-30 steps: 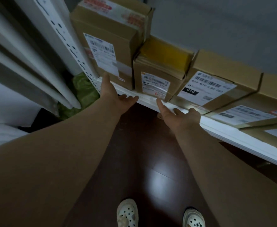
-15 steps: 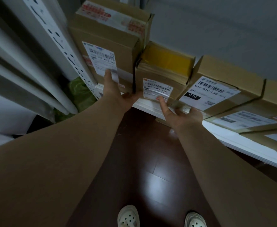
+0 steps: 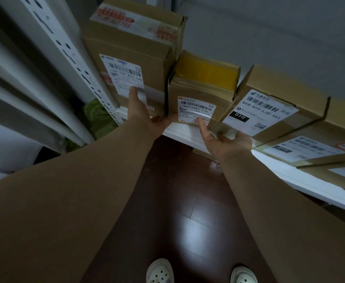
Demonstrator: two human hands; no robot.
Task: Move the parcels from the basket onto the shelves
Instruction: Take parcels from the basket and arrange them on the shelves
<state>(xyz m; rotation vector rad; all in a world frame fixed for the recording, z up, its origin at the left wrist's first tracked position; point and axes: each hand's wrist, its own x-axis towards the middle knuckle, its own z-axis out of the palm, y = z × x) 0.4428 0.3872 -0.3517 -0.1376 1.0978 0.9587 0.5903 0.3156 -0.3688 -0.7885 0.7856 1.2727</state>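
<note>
the parcels are stood in a row on the white shelf [image 3: 185, 136]. the left hand [image 3: 145, 116] is held open, thumb on the tall box [image 3: 130, 41], fingers at the small box [image 3: 196, 90]; contact there cannot be told. the right hand [image 3: 222, 140] is spread, index tip on the small box's label [image 3: 196, 108], other fingertips blurred. the rightmost box [image 3: 310, 148] is cut off by the frame edge.

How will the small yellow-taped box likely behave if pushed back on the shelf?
The small yellow-taped box looks like stiff cardboard, so it should slide whole. It sits squat and flat on the shelf, so tipping seems unlikely. The tall box close beside it may rub.
</note>
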